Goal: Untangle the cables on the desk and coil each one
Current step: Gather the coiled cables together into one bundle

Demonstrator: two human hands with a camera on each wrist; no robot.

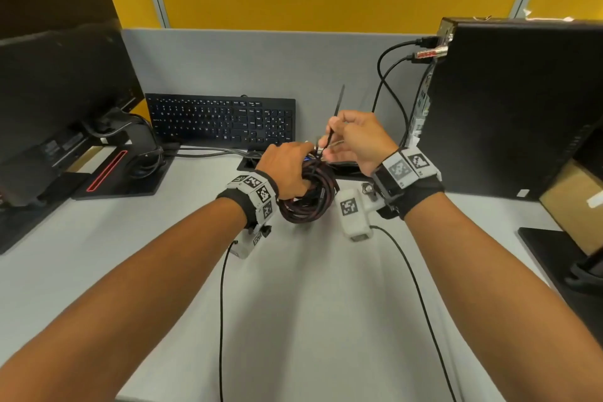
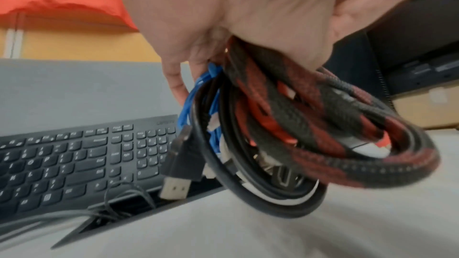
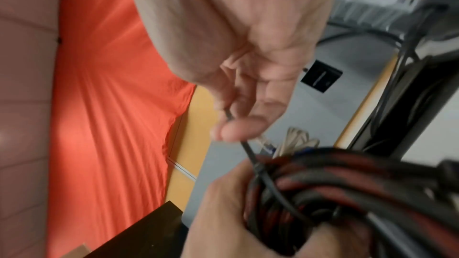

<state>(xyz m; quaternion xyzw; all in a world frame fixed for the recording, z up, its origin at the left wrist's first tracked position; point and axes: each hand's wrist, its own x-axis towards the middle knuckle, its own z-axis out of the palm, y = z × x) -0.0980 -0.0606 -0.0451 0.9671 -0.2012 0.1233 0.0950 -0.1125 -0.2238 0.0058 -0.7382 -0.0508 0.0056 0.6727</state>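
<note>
Your left hand (image 1: 287,170) grips the red-black braided cable coil (image 1: 310,196) steady; right hand (image 1: 355,137) pinches the thin black tie (image 1: 336,114) above the coil, cinching.

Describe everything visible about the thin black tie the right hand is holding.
The black tie is a thin, flat strip, plastic by its look. Its free tail sticks up above the right hand, which pinches it between thumb and fingers. Below the pinch it runs down and loops around the cable bundle, gripped by the left hand above the desk. Whether it is fastened is unclear.
</note>
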